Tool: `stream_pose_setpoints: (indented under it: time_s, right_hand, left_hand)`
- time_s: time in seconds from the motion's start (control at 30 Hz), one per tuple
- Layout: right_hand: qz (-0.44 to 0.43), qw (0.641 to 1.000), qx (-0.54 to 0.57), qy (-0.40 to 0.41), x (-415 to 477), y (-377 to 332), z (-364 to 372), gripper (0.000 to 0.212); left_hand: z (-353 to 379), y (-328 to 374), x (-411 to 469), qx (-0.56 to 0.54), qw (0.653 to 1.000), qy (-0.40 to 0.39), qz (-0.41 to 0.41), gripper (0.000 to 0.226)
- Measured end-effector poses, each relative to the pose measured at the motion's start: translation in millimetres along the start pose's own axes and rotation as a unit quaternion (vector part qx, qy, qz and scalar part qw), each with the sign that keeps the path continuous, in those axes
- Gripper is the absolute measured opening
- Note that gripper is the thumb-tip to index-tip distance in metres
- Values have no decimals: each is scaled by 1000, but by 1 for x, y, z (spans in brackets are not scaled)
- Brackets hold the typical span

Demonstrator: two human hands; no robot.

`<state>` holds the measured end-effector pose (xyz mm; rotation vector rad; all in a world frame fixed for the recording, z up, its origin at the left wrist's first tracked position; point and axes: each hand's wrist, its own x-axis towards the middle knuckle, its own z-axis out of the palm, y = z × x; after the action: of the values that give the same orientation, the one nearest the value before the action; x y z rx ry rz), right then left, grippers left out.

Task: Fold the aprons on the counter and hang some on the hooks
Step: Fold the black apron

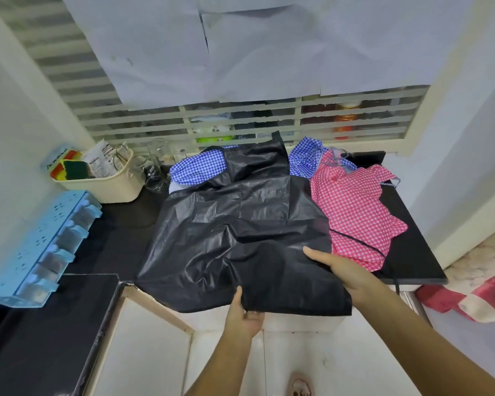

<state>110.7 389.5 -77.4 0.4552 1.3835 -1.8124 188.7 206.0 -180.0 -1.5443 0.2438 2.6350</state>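
Black stone counter (120,241) under a slatted window carries the glossy black apron (240,224), spread flat with its bib toward the window and its hem overhanging the near edge. The left hand (245,308) pinches the hem, thumb on top and fingers curled under. The right hand (349,274) grips the right side, thumb above and fingers hidden beneath. The slick cloth could slide off the front, or drag the pink gingham apron (355,212) touching it. Working room lies left, before the blue plastic drawer rack (40,247).

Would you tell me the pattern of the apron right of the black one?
The crumpled cloth apron is pink-and-white gingham; head view.
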Motion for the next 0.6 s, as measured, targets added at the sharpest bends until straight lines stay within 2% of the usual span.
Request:
stream_pose_setpoints:
  time_s: [0.1,0.13,0.27,0.33,0.43,0.5,0.6]
  right_hand:
    - [35,998,-42,6,-6,17,-20,50]
    - [48,997,-56,21,-6,25,-29,52]
    - [58,990,-55,113,-11,80,-52,33]
    - [36,987,-58,143,-14,110,-46,29]
    - [-55,977,-101,178,-23,125,-20,28]
    - [-129,956,-191,182,-35,124,-2,34]
    - [-274,867,-366,198,-53,121,16,56]
  left_hand:
    - [-17,10,-6,28,998,8,54,25]
    - [-24,14,-11,30,997,16,71,23]
    - [-64,29,-25,39,986,100,126,25]
    - [-82,36,-35,27,987,101,122,34]
    - [-89,46,-51,-21,994,60,89,36]
    - [-89,54,-56,-25,996,44,76,37]
    - [-84,65,-66,23,997,22,66,39]
